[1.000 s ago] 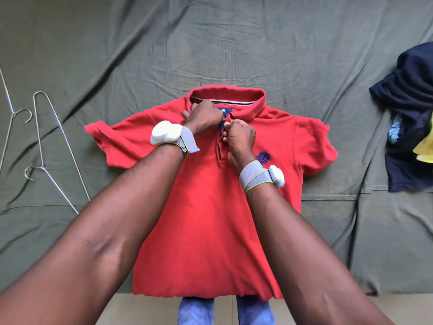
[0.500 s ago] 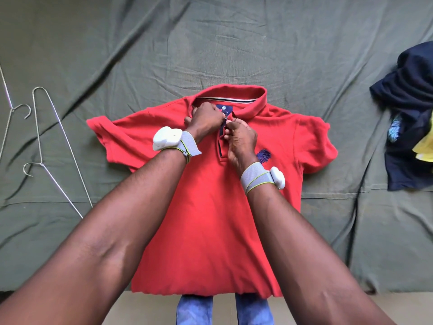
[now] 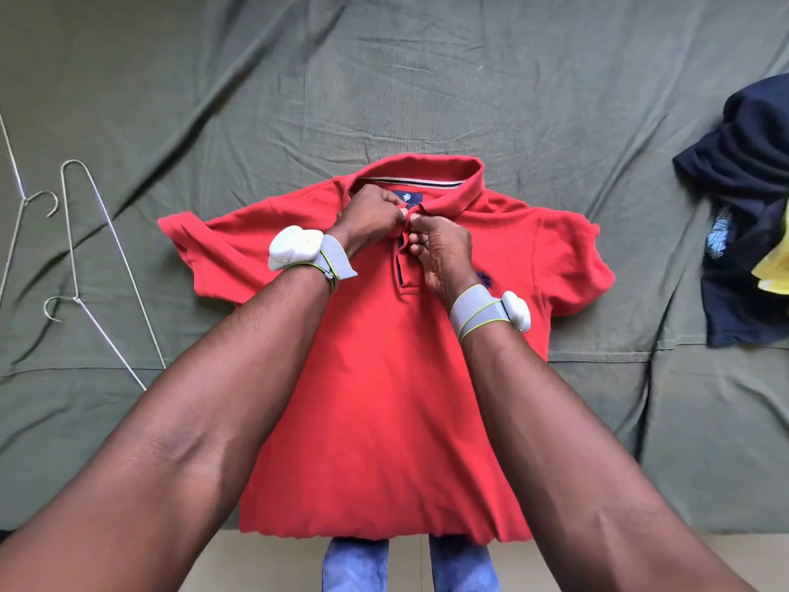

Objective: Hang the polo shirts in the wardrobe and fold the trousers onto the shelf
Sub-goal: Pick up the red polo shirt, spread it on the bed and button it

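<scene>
A red polo shirt [image 3: 384, 399] lies flat, front up, on a dark green cloth, collar away from me. My left hand [image 3: 369, 222] pinches the left edge of the button placket just below the collar. My right hand [image 3: 439, 249] pinches the right edge of the placket; the two hands meet at the top button. The lower placket stands open, showing a dark lining. Two wire hangers [image 3: 85, 267] lie on the cloth at the far left.
The green cloth [image 3: 427, 79] covers the whole surface, wrinkled. A heap of dark navy and yellow garments [image 3: 751, 215] sits at the right edge. My blue-jeaned legs [image 3: 410, 566] show below the shirt's hem at the surface's front edge.
Both hands have shifted slightly up the placket toward the collar and drawn its edges closer together. The shirt and hangers lie as before.
</scene>
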A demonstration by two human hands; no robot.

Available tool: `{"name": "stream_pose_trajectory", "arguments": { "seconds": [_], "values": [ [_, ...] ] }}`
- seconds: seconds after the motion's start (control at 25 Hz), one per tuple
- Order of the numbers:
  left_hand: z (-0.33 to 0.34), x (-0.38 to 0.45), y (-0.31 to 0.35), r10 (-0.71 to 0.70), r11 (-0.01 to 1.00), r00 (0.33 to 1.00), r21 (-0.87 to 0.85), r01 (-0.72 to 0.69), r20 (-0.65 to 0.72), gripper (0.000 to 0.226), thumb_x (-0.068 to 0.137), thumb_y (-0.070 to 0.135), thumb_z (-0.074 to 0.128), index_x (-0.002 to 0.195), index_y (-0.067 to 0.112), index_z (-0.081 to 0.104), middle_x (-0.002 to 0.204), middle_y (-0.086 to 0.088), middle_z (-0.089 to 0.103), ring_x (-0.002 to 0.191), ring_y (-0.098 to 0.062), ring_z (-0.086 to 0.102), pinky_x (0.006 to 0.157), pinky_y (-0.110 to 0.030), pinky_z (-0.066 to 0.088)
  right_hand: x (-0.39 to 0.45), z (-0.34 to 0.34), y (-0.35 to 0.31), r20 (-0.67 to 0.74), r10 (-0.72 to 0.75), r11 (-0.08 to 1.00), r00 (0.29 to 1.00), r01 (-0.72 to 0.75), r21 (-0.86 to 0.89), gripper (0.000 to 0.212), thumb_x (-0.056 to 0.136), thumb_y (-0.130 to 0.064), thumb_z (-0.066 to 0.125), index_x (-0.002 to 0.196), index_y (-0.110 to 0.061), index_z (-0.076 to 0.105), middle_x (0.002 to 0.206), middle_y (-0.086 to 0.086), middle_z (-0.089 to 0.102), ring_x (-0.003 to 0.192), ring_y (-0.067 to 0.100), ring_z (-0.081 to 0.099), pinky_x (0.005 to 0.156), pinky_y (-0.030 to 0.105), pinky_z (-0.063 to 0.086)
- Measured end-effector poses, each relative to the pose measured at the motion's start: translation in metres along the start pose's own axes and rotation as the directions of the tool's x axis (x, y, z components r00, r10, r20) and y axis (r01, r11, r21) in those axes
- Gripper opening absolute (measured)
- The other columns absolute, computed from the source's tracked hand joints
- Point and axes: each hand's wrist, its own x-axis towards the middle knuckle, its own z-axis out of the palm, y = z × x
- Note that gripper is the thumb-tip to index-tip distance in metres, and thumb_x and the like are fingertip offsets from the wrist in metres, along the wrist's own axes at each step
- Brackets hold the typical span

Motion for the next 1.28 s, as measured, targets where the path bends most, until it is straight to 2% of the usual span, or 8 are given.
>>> {"name": "stream_pose_trajectory", "arguments": {
  "seconds": [0.32,0.56,0.68,0.84,0.92,1.04,1.2,1.28],
  "values": [
    [-0.003,0.0,-0.016,0.089,0.989,0.98,-0.136,-0.065,0.178,0.039,0.07,0.035,0.073,0.084,-0.002,0.071,0.079,-0.016,0.066,0.073,-0.022,0.055,0.073,-0.035,0.044,0.003,-0.005,0.011,0.031,-0.179,0.943,0.983,0.18,-0.279,0.019,0.087,-0.002,0.062,0.072,-0.01,0.056,0.051,0.007,0.054,0.037,0.009,0.044,0.036,0.021,0.032],
    [0.008,-0.007,-0.023,0.119,0.989,0.977,0.107,-0.102,-0.175,0.038,0.064,0.055,0.061,0.069,0.019,0.07,0.068,0.0,0.072,0.072,-0.021,0.069,0.074,-0.043,0.056,0.01,0.0,0.023,-0.047,-0.35,0.819,0.935,0.282,-0.499,0.025,0.085,-0.011,0.061,0.064,-0.022,0.052,0.064,0.004,0.062,0.059,0.019,0.057,0.06,0.041,0.049],
    [0.01,-0.009,-0.018,0.126,0.957,0.979,0.279,-0.078,-0.158,0.041,0.071,0.049,0.054,0.071,0.01,0.066,0.067,-0.003,0.069,0.076,-0.028,0.066,0.077,-0.043,0.051,0.01,-0.003,0.028,0.006,-0.381,0.782,0.925,0.325,-0.532,0.024,0.085,-0.012,0.062,0.066,-0.022,0.051,0.066,0.003,0.059,0.061,0.017,0.052,0.062,0.043,0.048],
    [0.007,-0.005,-0.023,0.059,0.995,0.998,0.086,-0.056,-0.025,0.024,0.084,0.032,0.059,0.068,0.016,0.061,0.059,0.005,0.063,0.058,-0.015,0.057,0.074,-0.035,0.048,0.012,-0.014,0.024,0.138,-0.418,0.733,0.898,0.424,-0.532,0.02,0.084,-0.011,0.061,0.069,-0.021,0.053,0.068,0.004,0.058,0.063,0.017,0.05,0.063,0.043,0.046],
    [0.006,-0.007,-0.018,0.039,0.999,0.998,-0.023,-0.038,0.048,0.025,0.094,0.012,0.057,0.069,0.015,0.06,0.057,0.004,0.063,0.05,-0.004,0.057,0.066,-0.026,0.049,0.009,-0.02,0.017,0.276,-0.516,0.573,0.811,0.566,-0.593,0.014,0.081,-0.005,0.058,0.074,-0.016,0.054,0.073,0.001,0.056,0.069,0.016,0.05,0.069,0.042,0.044],
    [-0.007,-0.006,-0.008,0.017,0.999,0.984,-0.036,-0.011,0.175,0.025,0.096,0.002,0.054,0.073,0.01,0.061,0.06,0.001,0.065,0.054,-0.003,0.057,0.063,-0.021,0.047,0.005,-0.029,0.005,0.602,-0.599,0.07,0.528,0.783,-0.618,0.009,0.082,-0.001,0.056,0.083,-0.011,0.055,0.084,0.005,0.054,0.075,0.022,0.049,0.066,0.036,0.037],
    [-0.024,0.0,-0.005,0.275,0.81,0.947,0.491,-0.321,0.166,0.024,0.087,0.024,0.054,0.079,0.006,0.068,0.081,-0.01,0.062,0.077,-0.024,0.057,0.074,-0.035,0.048,0.019,-0.037,-0.022,0.919,-0.364,-0.562,0.149,0.752,-0.345,0.011,0.086,-0.015,0.056,0.095,-0.011,0.059,0.089,0.01,0.057,0.076,0.031,0.052,0.065,0.04,0.038],
    [-0.023,0.002,-0.005,0.534,0.642,0.843,0.615,-0.458,0.069,0.027,0.083,0.025,0.057,0.089,0.005,0.074,0.087,-0.014,0.064,0.085,-0.032,0.058,0.078,-0.038,0.045,0.028,-0.035,-0.032,0.93,-0.34,-0.622,0.144,0.707,-0.337,0.013,0.088,-0.017,0.056,0.099,-0.011,0.06,0.091,0.009,0.058,0.078,0.03,0.053,0.068,0.042,0.041]
  ]
}}
